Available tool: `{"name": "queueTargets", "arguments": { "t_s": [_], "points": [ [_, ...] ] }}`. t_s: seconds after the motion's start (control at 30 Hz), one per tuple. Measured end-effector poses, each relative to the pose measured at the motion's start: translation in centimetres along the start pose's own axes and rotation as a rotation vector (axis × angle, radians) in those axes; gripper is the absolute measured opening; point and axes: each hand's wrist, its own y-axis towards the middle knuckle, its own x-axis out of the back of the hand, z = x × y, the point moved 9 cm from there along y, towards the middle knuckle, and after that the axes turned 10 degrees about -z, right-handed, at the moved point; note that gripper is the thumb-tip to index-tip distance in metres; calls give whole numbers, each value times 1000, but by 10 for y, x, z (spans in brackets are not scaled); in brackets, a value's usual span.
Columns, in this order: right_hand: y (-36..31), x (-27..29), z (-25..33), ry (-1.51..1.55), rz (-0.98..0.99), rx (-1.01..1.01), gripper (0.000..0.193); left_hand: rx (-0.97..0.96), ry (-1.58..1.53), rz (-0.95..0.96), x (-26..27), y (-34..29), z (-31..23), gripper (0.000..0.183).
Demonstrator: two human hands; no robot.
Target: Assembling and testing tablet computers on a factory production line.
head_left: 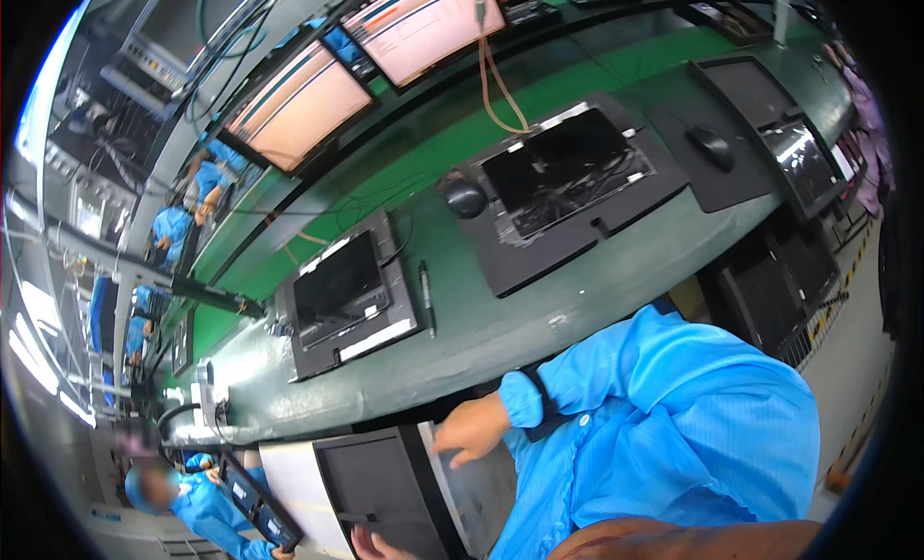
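At the lower centre of the frame, a flat dark grey rectangular panel [385, 488] is held below the edge of the long green bench [500, 339], not yet on it. Fingertips at the bottom edge, seemingly the left hand [371, 546], touch its lower edge; the grip is mostly hidden, so I cannot tell its state. Right of that, the right hand [472, 430], fingers spread, rests on its upper right corner. Two opened dark monitor chassis already lie on the bench above.

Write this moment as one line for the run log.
left hand: on dark panel lower edge | right hand: open, at panel's right edge | green bench: two opened monitors, pen
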Motion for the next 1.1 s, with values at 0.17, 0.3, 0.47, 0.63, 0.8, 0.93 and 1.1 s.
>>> {"name": "queueTargets", "arguments": {
  "t_s": [0.17,0.3,0.47,0.63,0.8,0.93,1.1],
  "points": [
    [-107,125,55,-129,-434,151,30,-277,-498,533,-185,-42,-142,20],
    [-202,198,48,-547,-778,-34,20,-639,-712,784,-256,-100,-260,8],
    [-303,215,-2,-516,-1122,-456,8,-709,-882,951,-304,-160,-308,9],
    [-326,221,1,-567,-1403,-542,8,-666,-834,977,-314,-168,-307,8],
    [-321,225,2,-581,-1320,-545,10,-579,-842,984,-312,-163,-309,8],
    [-314,224,-3,-585,-1250,-512,8,-346,-884,1130,-298,-139,-302,16],
    [-310,218,7,-727,-1225,-452,3,-463,-1158,1051,-244,-26,-362,63]
  ]
}}
